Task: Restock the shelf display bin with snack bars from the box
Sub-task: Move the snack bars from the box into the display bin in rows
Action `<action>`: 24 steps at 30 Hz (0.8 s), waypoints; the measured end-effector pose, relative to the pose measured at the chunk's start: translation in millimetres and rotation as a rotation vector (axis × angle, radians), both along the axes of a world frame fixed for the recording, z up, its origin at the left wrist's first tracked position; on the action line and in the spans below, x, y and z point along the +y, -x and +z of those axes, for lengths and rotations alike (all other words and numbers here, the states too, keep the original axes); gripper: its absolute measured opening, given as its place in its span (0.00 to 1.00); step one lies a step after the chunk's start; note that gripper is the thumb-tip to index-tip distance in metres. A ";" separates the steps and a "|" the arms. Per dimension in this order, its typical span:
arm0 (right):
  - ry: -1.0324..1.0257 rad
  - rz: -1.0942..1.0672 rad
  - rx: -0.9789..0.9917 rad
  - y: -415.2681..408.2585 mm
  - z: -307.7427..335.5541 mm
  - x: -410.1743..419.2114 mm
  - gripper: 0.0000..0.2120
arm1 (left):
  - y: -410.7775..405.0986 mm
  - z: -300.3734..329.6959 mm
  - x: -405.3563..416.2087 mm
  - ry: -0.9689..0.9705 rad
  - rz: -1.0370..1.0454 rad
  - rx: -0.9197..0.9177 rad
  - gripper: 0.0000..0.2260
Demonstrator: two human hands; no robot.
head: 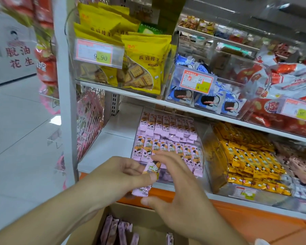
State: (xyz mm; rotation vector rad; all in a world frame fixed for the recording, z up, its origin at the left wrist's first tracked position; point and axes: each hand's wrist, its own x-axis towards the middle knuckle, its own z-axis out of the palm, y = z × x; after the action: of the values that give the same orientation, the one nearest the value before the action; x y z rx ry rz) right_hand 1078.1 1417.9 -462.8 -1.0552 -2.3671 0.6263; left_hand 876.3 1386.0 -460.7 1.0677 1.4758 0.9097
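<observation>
Pale floor tiles (pixel 25 138) lie left of the white shelf (pixel 117 131). The left hand (pixel 120 175) pinches pink snack bars (pixel 149 171) before the clear display bin (pixel 200 151); the right hand (pixel 177 190) hovers, fingers spread. The box (pixel 148 225) sits below.

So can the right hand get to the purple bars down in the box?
Probably yes: the right hand hovers open just above the box, whose top is open, with nothing over the purple bars.
</observation>
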 end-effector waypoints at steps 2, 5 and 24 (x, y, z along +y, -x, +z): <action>-0.003 -0.035 0.048 1.8 -2.1 1.9 0.34 | -1.5 -3.3 2.0 -0.036 -0.038 -0.007 0.30; 0.045 -0.084 0.100 2.1 -6.4 8.4 0.34 | -2.9 -7.5 8.2 -0.093 -0.052 0.065 0.25; 0.126 -0.027 -0.227 63.1 -22.7 141.2 0.28 | 25.8 -42.5 48.0 -0.169 -0.042 0.297 0.25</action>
State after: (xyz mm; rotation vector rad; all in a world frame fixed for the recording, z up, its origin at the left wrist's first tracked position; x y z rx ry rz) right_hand 1014.9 1559.1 -485.5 -1.2707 -2.5282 0.6861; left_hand 850.5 1433.9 -503.2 1.4001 1.6320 0.8860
